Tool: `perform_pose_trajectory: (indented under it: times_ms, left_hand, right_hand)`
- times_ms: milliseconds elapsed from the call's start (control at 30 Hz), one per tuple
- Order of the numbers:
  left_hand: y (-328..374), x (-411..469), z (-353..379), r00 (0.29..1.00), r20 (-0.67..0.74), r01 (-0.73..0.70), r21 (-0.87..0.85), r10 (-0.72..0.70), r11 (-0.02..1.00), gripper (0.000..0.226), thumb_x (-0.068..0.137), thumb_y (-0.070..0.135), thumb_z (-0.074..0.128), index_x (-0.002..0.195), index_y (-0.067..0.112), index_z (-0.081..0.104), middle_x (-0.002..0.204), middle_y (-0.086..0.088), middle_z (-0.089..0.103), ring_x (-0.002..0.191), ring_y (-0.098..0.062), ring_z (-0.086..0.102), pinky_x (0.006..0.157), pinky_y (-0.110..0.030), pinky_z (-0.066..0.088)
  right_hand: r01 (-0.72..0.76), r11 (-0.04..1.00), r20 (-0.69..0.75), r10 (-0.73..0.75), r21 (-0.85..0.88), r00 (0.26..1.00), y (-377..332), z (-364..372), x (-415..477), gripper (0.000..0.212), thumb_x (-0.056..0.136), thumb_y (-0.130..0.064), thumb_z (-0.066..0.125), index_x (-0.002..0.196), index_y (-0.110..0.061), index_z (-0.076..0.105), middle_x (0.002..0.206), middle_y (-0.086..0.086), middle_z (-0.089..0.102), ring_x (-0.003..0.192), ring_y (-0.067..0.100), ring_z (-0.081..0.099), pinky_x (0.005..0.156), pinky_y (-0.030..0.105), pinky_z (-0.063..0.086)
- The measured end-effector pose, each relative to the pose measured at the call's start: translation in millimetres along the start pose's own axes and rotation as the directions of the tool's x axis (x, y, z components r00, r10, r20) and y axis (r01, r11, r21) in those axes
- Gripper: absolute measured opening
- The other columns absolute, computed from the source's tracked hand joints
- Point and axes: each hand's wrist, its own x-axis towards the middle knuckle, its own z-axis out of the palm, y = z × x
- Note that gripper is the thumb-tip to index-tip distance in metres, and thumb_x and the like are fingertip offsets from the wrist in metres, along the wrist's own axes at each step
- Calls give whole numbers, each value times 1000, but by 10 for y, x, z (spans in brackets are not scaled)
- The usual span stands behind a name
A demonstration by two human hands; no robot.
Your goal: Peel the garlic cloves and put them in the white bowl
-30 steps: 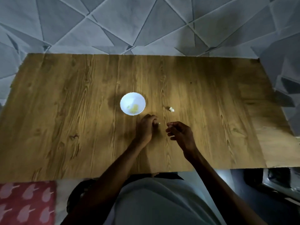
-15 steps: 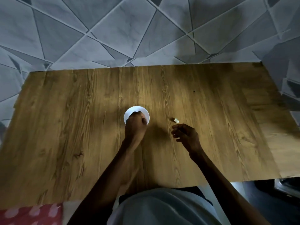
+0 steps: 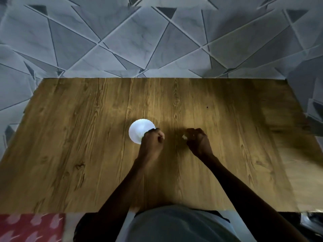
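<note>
We look down on a wooden surface (image 3: 78, 137) where a small, round white bowl (image 3: 139, 131) sits near the middle, glowing so brightly that we cannot make out what is inside it. The left hands-side fist, our left hand (image 3: 152, 139), is curled closed with nothing visible in it and covers the bowl's near right rim. Just to the right, well clear of the bowl, the right hand (image 3: 198, 141) bends its fingers down and pinches a tiny, pale, cream-coloured garlic clove (image 3: 184, 136) at its fingertips, low against the surface.
</note>
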Motion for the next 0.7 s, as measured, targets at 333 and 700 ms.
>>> perform_pose_trajectory:
  times_ms: [333,700]
  left_hand:
    - [111,-127,518,931,269,344,-409,-249,845,19,88,20,71,107,19,71,100,4,71,86,0,64,75,-13,49]
    - [125,-126,585,958,238,248,-416,-159,875,24,81,27,78,103,16,75,94,6,75,89,-4,68,81,-20,54]
  right_hand:
    - [-53,940,51,38,337,998,-74,8,-1,12,86,-4,73,97,-6,73,90,3,74,77,9,71,67,27,60]
    - [-351,666,219,277,658,936,-123,-147,-170,20,83,3,71,102,6,71,95,16,74,86,21,74,72,33,62]
